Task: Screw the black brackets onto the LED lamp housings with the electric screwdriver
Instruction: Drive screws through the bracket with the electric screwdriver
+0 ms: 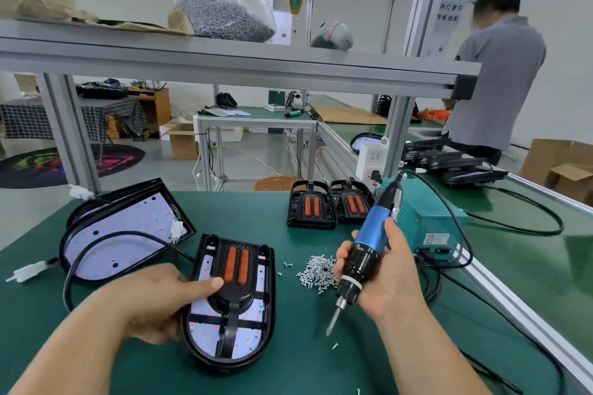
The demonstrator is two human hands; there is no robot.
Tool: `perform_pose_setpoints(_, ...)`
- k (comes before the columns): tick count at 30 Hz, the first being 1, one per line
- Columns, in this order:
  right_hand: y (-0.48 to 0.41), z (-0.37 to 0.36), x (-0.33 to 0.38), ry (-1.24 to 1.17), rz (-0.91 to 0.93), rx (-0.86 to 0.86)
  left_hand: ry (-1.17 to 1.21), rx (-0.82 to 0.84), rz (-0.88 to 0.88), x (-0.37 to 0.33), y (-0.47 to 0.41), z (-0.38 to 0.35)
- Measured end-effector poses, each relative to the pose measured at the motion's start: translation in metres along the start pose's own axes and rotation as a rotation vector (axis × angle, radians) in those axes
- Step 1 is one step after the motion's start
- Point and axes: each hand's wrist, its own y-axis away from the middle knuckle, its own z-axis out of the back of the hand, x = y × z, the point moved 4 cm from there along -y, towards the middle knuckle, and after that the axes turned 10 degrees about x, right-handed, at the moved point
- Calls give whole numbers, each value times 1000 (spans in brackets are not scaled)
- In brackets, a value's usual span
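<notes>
on the green counter (288,362) the left hand (154,301) grips the lamp housing (231,308), bracket (237,272) seated; the right hand (385,279) holds the electric screwdriver (365,253) clear. next, probably, a screw from the pile (317,271).

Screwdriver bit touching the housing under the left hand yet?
Apart. Head view: the electric screwdriver holds its bit over the green mat, right of the LED lamp housing, bare mat between them.
</notes>
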Motion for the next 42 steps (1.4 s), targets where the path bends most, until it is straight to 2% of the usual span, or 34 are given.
perform_pose_setpoints(2,0,-1,2,-13,19,19,-366,-288,-53,-13,13,16)
perform_pose_setpoints(4,0,-3,4,-18,49,46,-486,-553,-231,-41,34,7)
perform_pose_setpoints(5,1,-3,5,-18,64,59,-490,-583,-350,-56,41,-8)
perform_pose_setpoints(6,2,-3,7,-20,78,70,-521,-534,-449,-70,45,-31)
perform_pose_setpoints(8,3,-2,11,-33,111,91,-634,-322,-556,-86,42,-84)
perform_pose_setpoints(10,3,0,16,-49,154,96,-720,-130,-517,-89,30,-130)
perform_pose_setpoints(12,1,3,20,-43,208,68,-810,-60,-423,-85,19,-156)
perform_pose_setpoints(16,-1,7,29,-18,316,13,-857,-76,-445,-79,17,-175)
perform_pose_setpoints(21,2,3,37,-67,412,145,-862,-40,-493,-85,17,-186)
perform_pose_setpoints(25,2,5,39,-41,388,207,-837,-187,-618,-89,29,-182)
perform_pose_setpoints(26,2,6,39,-26,381,207,-841,-143,-594,-85,31,-184)
perform_pose_setpoints(27,2,6,38,-15,377,207,-893,-168,-614,-82,31,-191)
perform_pose_setpoints(29,2,5,38,1,386,210,-867,-263,-674,-78,38,-203)
perform_pose_setpoints(30,2,5,39,10,396,214,-853,-235,-685,-73,36,-209)
perform_pose_setpoints(32,4,5,42,25,415,216,-833,-31,-674,-64,23,-219)
perform_pose_setpoints(34,5,5,44,-2,405,211,-890,95,-616,-66,14,-214)
perform_pose_setpoints(36,7,5,43,-41,383,196,-917,21,-665,-74,-5,-209)
perform_pose_setpoints(37,7,5,42,-68,382,190,-915,53,-575,-74,-15,-206)
perform_pose_setpoints(42,10,6,46,-176,444,184,-795,-182,-454,-80,-30,-178)
